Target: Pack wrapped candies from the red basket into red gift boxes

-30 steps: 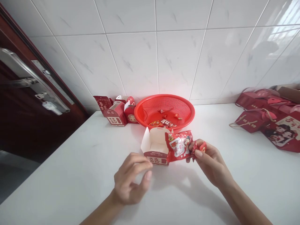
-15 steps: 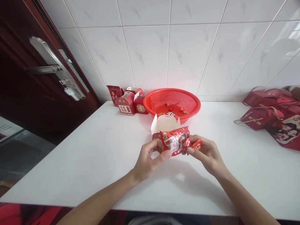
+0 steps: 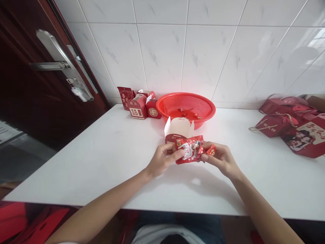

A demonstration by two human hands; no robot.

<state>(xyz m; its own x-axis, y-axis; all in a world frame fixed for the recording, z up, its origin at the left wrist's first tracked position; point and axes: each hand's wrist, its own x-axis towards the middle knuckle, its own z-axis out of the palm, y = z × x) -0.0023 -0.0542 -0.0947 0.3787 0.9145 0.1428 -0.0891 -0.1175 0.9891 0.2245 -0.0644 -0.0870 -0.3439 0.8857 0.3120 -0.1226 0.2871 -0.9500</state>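
My left hand pinches the left end of a red candy packet printed with cartoon figures, thumb on its front. At the packet's right end, my right hand is closed on a small red wrapped candy; its fingers also touch the packet, and the exact grip behind it is hidden. Just behind the packet stands an open red gift box with its white inner flaps up. The packet covers part of the box's front. Behind the box sits a red plastic basket with several small wrapped candies inside.
Several folded red gift boxes stand at the back left against the tiled wall. More red boxes with cord handles are heaped at the right on the white table. A dark door is at the left.
The view has shifted slightly, so the table's front edge appears higher. Both hands keep hold of the packet and candy, which are now tilted a little differently in front of the box.
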